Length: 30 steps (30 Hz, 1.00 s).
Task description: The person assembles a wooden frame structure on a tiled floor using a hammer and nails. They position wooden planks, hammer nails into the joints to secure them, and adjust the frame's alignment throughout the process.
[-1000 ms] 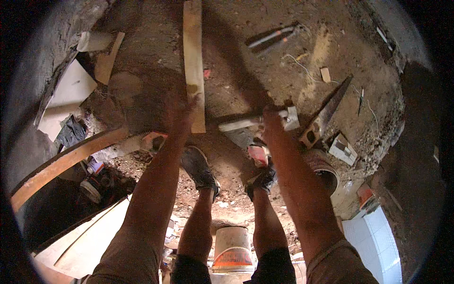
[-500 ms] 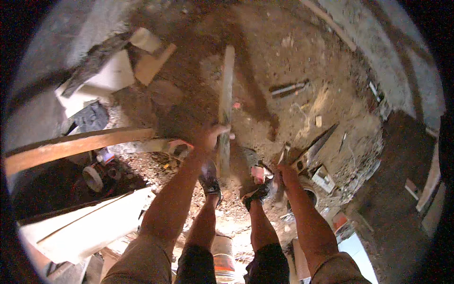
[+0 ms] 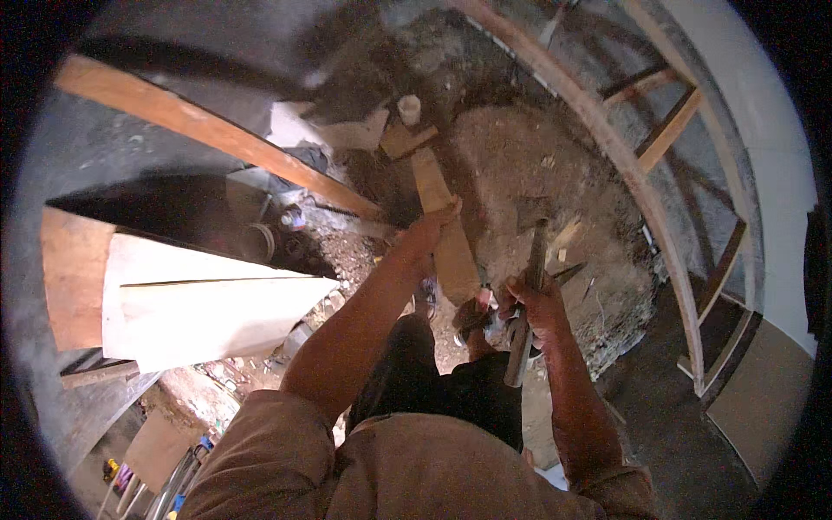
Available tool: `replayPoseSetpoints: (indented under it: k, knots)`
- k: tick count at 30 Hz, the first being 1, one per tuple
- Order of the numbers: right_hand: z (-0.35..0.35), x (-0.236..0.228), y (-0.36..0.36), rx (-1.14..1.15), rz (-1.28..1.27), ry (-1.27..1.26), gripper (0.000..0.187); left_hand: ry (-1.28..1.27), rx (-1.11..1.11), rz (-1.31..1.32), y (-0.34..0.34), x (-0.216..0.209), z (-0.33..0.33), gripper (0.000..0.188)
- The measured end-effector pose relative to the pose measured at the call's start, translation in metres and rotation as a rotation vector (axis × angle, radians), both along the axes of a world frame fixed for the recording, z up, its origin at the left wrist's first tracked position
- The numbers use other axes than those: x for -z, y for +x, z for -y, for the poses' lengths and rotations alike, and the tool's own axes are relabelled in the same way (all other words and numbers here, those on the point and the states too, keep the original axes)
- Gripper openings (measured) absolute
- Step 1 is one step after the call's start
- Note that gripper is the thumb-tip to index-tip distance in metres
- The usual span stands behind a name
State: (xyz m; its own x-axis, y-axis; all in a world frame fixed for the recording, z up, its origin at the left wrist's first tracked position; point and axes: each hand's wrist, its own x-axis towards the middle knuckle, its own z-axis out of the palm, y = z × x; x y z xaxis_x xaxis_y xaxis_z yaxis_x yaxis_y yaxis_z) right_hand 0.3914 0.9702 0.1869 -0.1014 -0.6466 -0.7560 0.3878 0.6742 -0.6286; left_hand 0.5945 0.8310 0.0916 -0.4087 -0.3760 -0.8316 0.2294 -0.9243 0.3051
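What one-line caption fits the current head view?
Left hand holding a wooden board, right hand gripping a hammer-like tool above a dirt floor.

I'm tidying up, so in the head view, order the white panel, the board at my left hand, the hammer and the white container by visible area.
1. White panel
2. Board
3. Hammer, perhaps enlarged by nearness
4. White container

Right of the board [image 3: 458,260] I could pass over dirt floor [image 3: 503,156] to the curved wooden frame [image 3: 598,130], but the hammer [image 3: 520,351] in the right hand [image 3: 536,310] obstructs me beside the board's near end. A long beam [image 3: 217,130] bars its left; an offcut [image 3: 400,141], its far end.
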Motion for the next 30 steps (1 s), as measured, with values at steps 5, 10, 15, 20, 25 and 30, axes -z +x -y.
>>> replayPoseSetpoints:
  k: [5,10,15,20,25,30]
  knots:
    - [0.035,-0.116,0.023,0.065,0.016,-0.126,0.026,-0.076,-0.090,0.067,0.001,-0.088,0.019,0.050]
    - [0.048,-0.193,0.040,-0.221,-0.267,-0.138,0.034,-0.250,-0.209,0.070,0.027,-0.144,0.032,0.047]
    - [0.047,-0.243,0.049,-0.293,-0.640,-0.283,0.036,-0.405,-0.237,0.030,0.029,-0.103,0.051,0.050]
    - [0.033,-0.228,0.010,-0.174,-0.915,-0.432,0.035,-1.238,0.225,0.882,0.029,-0.206,0.040,0.066]
    - [0.070,-0.228,-0.030,-0.202,-0.913,-0.288,0.035,-1.446,0.450,1.145,0.023,-0.254,0.058,0.066]
    - [0.120,-0.207,-0.097,-0.130,-0.756,-0.507,0.028,-1.536,0.468,1.145,-0.027,-0.271,0.089,0.063]
